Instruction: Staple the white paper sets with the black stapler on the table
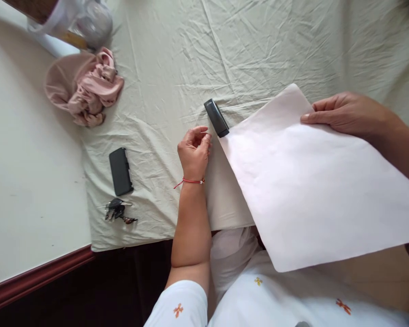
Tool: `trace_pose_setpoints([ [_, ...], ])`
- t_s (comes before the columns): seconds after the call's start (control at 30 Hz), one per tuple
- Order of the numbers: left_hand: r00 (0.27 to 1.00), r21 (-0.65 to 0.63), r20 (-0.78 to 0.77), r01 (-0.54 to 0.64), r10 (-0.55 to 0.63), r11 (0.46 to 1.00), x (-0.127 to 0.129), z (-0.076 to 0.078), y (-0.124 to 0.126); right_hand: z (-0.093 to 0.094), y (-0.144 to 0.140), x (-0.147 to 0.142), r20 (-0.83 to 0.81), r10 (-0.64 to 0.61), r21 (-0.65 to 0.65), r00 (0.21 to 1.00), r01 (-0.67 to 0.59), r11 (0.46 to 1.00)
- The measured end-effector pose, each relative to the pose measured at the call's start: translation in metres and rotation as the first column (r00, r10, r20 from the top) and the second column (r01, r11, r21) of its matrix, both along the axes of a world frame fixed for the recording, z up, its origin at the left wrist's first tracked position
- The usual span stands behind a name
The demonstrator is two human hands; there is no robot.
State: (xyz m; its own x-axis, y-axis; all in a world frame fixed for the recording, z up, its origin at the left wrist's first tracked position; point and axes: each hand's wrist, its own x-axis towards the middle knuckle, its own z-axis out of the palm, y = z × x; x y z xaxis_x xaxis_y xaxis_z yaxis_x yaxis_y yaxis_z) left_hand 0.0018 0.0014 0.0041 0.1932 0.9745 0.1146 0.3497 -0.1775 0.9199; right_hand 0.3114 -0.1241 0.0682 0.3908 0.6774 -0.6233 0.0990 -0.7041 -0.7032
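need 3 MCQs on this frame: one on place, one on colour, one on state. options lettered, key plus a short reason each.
1. Where does the black stapler lie?
A. at the upper left corner of the paper sheet
B. on the phone
C. under the pink cloth

2. What colour is the bracelet on the left hand?
A. blue
B. red
C. green

3. What is the right hand doing?
A. holding the keys
B. lifting the stapler
C. resting fingers on the sheet's upper edge

Key:
1 A, the stapler's end meets the sheet's corner.
2 B, a thin red cord circles the wrist.
3 C, the fingertips lie on the paper, far from the keys.
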Motion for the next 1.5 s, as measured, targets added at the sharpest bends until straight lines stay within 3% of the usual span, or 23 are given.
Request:
trace_pose_setpoints([
  [0.13, 0.993, 0.342, -0.048, 0.119, -0.109, 0.932, -0.002, -0.005, 0.004, -0.003, 0.000, 0.003, 0.016, 0.014, 0.001, 1.000, -0.014, 1.000],
  [0.27, 0.960, 0.463, -0.136, 0.280, -0.245, 0.841, -0.001, -0.007, 0.005, -0.005, 0.000, 0.003, 0.008, 0.014, 0.004, 1.000, -0.014, 1.000],
  [0.83, 0.954, 0.405, -0.160, 0.299, -0.255, 0.864, 0.001, -0.010, 0.003, 0.002, -0.001, 0.000, 0.017, 0.013, -0.011, 1.000, -0.013, 1.000],
  [1.1, 0.953, 0.418, -0.260, 0.254, -0.154, 0.872, 0.005, -0.014, 0.002, -0.001, -0.002, 0.003, 0.003, 0.009, -0.009, 1.000, -0.009, 1.000],
  [1.4, 0.967, 0.347, -0.148, 0.246, -0.207, 0.905, 0.006, -0.008, 0.002, -0.003, -0.003, 0.001, -0.040, -0.005, 0.046, 0.999, 0.006, 0.999],
  [1.5, 0.982, 0.361, -0.070, 0.191, -0.178, 0.913, 0.005, 0.001, 0.001, -0.004, -0.004, 0.004, -0.022, 0.032, 0.026, 0.999, -0.031, 0.999],
])
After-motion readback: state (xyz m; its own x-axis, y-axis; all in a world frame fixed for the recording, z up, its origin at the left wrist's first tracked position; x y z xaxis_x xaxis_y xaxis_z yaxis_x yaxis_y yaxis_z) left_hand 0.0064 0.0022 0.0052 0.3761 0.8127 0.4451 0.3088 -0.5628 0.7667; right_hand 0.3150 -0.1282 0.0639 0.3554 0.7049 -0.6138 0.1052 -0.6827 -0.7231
